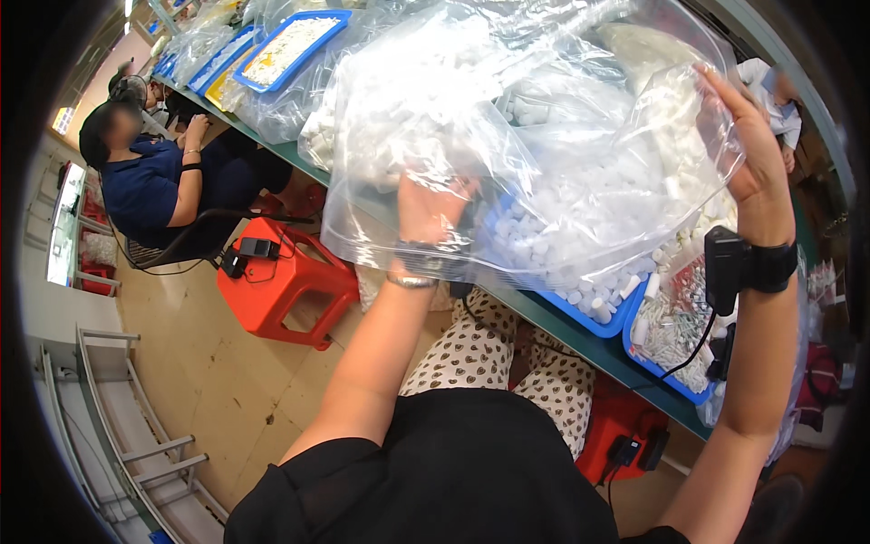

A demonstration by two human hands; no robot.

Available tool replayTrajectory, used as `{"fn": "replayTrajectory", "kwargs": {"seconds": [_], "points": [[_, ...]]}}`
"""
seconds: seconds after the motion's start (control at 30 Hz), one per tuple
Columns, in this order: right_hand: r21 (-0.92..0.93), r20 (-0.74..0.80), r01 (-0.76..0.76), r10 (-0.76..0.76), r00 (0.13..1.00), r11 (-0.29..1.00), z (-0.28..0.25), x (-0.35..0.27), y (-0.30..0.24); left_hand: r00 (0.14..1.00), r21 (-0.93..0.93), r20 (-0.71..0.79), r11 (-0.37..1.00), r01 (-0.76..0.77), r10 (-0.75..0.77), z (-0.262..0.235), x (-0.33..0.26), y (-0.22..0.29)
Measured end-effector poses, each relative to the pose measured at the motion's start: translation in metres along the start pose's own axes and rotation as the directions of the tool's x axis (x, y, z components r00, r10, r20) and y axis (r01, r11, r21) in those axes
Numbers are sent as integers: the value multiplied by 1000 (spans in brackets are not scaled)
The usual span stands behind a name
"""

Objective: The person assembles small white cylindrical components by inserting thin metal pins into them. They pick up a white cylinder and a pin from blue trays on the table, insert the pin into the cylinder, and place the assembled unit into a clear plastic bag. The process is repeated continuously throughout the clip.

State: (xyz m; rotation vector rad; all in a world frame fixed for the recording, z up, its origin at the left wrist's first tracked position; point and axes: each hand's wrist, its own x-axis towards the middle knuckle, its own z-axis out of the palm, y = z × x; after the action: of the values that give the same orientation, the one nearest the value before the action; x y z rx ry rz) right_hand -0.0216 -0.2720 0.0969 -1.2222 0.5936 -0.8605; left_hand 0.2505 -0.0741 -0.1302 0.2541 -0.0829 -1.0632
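Note:
A large clear plastic bag (362,204) spreads over the table in front of me. My left hand (430,207) shows through its film, beside a mass of white pieces; glare hides the fingertips. At the bag's right side my right hand (745,136) is raised, palm against the film and fingers stretched out. Between my hands, small white cylindrical pieces (566,213) fill a blue tray (589,322), partly covered by the bag. Just right of it, a second blue tray (666,376) holds thin white sticks (693,349) with reddish ones among them.
Farther left along the table (308,156) stand more trays, one blue tray (263,84) with whitish pieces. A red stool (290,286) bearing black devices stands at the left. Beyond it sits a person in dark blue (168,186). Another person (775,104) is across the table.

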Motion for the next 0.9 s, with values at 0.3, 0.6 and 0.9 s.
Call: {"fn": "replayTrajectory", "kwargs": {"seconds": [0.3, 0.6, 0.9], "points": [[-208, -145, -227, 199, 969, 951, -4, -13, 83, 780, 843, 518, -58, -534, 350, -86, 105, 52], [-443, -232, -270, 182, 956, 855, -12, -18, 115, 941, 872, 278, 360, -331, 190, -51, 64, 63], [-879, 460, 437, -581, 671, -191, 35, -47, 89, 984, 249, 166, 962, -107, 67, 18, -119, 23]]}}
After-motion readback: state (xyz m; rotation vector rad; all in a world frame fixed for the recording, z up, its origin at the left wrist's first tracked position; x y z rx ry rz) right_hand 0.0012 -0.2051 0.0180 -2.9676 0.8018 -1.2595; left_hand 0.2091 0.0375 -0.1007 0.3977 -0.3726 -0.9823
